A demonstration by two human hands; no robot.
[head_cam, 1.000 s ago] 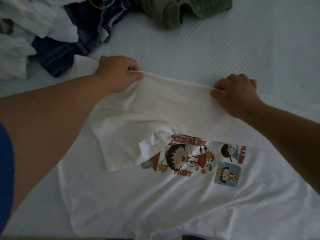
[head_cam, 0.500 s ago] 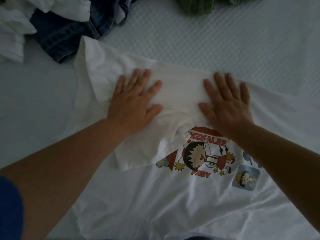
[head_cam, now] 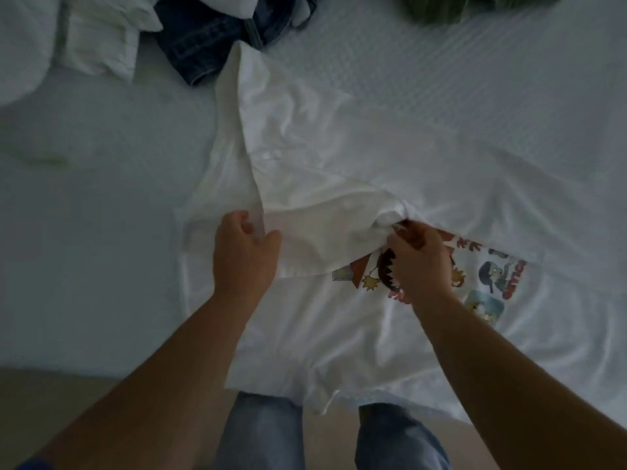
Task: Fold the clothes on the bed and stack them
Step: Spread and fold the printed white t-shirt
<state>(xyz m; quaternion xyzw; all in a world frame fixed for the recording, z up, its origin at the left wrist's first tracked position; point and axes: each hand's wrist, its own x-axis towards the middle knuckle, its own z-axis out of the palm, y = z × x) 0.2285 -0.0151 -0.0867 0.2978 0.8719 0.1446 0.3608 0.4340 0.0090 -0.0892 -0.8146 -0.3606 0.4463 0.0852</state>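
Observation:
A white T-shirt (head_cam: 339, 157) with a cartoon print (head_cam: 488, 276) lies spread on the white bed (head_cam: 84, 232), one side folded over the print. My left hand (head_cam: 242, 256) pinches the near left edge of the folded flap. My right hand (head_cam: 419, 259) grips a bunched part of the same flap above the print and covers part of the picture. The shirt's hem hangs over the bed's near edge.
Dark blue jeans (head_cam: 210, 39) lie at the back, beside crumpled white clothes (head_cam: 98, 42) at the back left. A green garment (head_cam: 451, 8) shows at the top edge. My legs in light jeans (head_cam: 261, 432) stand at the bed's near edge.
Both hands lay flat on the folded flap half a second ago. They have drawn back toward me and now grasp the flap's near edge.

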